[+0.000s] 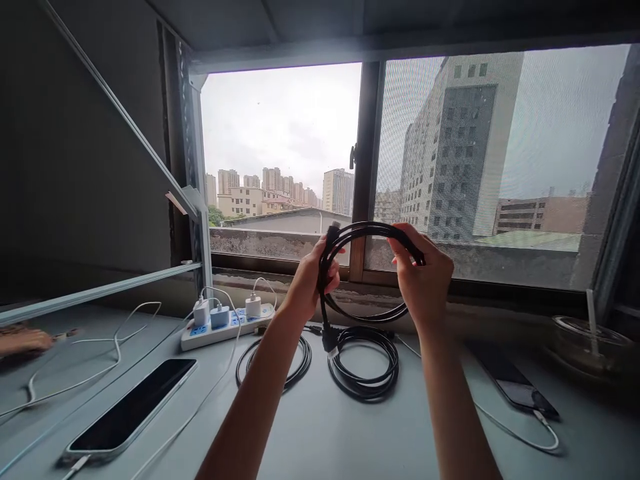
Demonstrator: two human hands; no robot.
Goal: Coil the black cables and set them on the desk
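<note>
Raised above the table is a coiled black cable (367, 229), held up between both hands. My left hand (313, 273) closes round the left side of the loop, near one plug that points upward. The cable's other plug (330, 340) hangs down below that hand. On the right side of the loop, my right hand (425, 277) pinches the strands between thumb and fingers. Below it on the table lies a second coiled black cable (367, 393). A third black coil (305, 363) rests to its left, partly hidden by my left forearm.
A white power strip (225, 333) with several chargers stands at the back left. One phone (133, 407) lies front left, another phone (520, 387) at right, both with white cables. A lidded cup (590, 347) with a straw is far right. Another person's hand (25, 341) shows at left.
</note>
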